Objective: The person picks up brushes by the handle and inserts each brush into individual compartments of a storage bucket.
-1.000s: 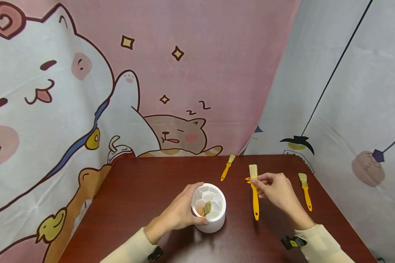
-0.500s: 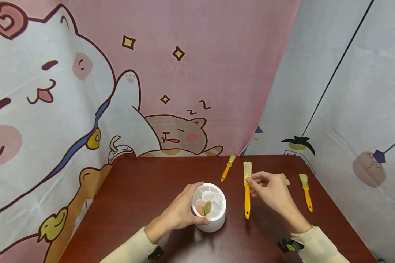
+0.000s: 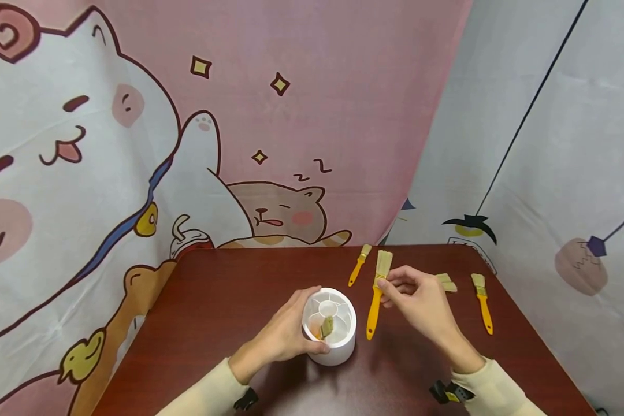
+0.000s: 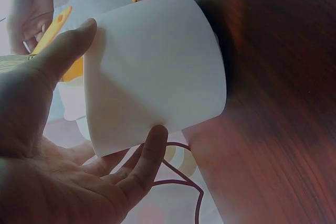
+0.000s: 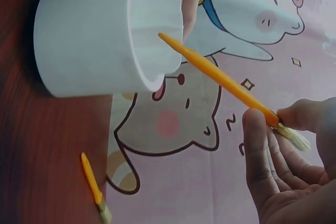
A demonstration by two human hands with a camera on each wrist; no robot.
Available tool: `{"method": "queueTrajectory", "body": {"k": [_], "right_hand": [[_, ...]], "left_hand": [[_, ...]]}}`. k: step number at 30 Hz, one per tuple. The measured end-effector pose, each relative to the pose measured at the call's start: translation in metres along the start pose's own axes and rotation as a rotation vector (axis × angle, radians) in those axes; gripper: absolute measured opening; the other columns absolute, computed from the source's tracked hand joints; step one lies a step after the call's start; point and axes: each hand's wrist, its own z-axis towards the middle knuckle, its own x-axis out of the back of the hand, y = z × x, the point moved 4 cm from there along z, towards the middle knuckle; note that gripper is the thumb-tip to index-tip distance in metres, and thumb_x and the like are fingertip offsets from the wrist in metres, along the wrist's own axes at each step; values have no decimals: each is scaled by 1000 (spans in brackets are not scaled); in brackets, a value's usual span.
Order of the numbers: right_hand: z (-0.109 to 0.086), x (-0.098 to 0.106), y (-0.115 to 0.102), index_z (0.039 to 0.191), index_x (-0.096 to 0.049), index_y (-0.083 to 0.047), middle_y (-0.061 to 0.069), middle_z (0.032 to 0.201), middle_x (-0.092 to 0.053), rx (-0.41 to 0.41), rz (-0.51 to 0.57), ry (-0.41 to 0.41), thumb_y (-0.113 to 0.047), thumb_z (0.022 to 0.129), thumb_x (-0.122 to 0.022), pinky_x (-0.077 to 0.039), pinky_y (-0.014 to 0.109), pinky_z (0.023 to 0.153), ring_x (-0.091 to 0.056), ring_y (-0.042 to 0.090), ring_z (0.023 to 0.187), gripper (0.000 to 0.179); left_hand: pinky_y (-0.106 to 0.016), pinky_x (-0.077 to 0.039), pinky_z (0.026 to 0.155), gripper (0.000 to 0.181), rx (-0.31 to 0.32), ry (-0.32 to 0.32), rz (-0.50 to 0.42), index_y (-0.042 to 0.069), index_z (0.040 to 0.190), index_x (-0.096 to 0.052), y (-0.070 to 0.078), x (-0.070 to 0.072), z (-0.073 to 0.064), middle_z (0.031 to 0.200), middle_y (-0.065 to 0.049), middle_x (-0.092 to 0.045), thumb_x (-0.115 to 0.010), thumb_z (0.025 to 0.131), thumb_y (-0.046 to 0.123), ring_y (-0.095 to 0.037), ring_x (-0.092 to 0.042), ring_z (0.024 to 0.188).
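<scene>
A white round holder [image 3: 334, 353] with inner compartments stands on the table, and my left hand [image 3: 286, 332] grips its left side, thumb and fingers around the wall. One paintbrush [image 3: 327, 327] leans in a front compartment, bristles up. To the right, my right hand [image 3: 421, 300] pinches a second paintbrush [image 3: 374, 312] near its ferrule, bristles up and yellow handle slanting down to the left. In the right wrist view, the handle tip of this held paintbrush [image 5: 220, 77] points toward the white holder [image 5: 89, 35].
On the reddish-brown table [image 3: 229, 283] lie more yellow-handled brushes: a small paintbrush [image 3: 359, 266] at the back and another paintbrush [image 3: 482, 303] at the right. Brush bristles [image 3: 446, 282] show behind my right hand. A printed cloth [image 3: 312, 115] hangs behind the table.
My right hand has moved left with the paintbrush, closer to the holder, and the brush's handle now slants down to the left. The left hand and holder have stayed in place.
</scene>
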Motion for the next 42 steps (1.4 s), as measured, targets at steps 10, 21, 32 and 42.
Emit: {"method": "queueTrajectory", "body": {"k": [10,21,32,42], "right_hand": [[-6,-13,-17,100,-73,-14,4,89,-80,72,78,3,-26,94,-85,-64,34,64,-78,25,69,18],[-19,-26,-28,98,-69,-18,0,85,-79,204,93,22,-20,93,-86,-62,30,60,-77,22,65,18],[-22,-36,-34,97,-67,-24,-10,81,-78,312,-48,50,-22,92,-87,-59,21,61,-74,4,67,20],[-24,-49,-29,95,-66,-26,-13,80,-76,348,-97,6,-21,92,-87,-59,20,63,-73,2,69,21]], "left_hand": [[-46,-54,108,120,6,-13,2,26,164,-36,0,-1,0,150,2,-54,-103,66,48,-18,-61,126],[-47,-54,106,120,29,-36,-1,26,164,-35,-1,-3,-5,150,3,-53,-102,67,50,-17,-61,127],[-47,-55,104,120,-4,-14,3,26,164,-35,0,-1,-2,149,1,-55,-102,67,49,-19,-62,125],[-47,-55,105,119,-8,-15,-5,28,164,-34,-1,1,-3,149,1,-55,-100,68,53,-19,-62,126]]}}
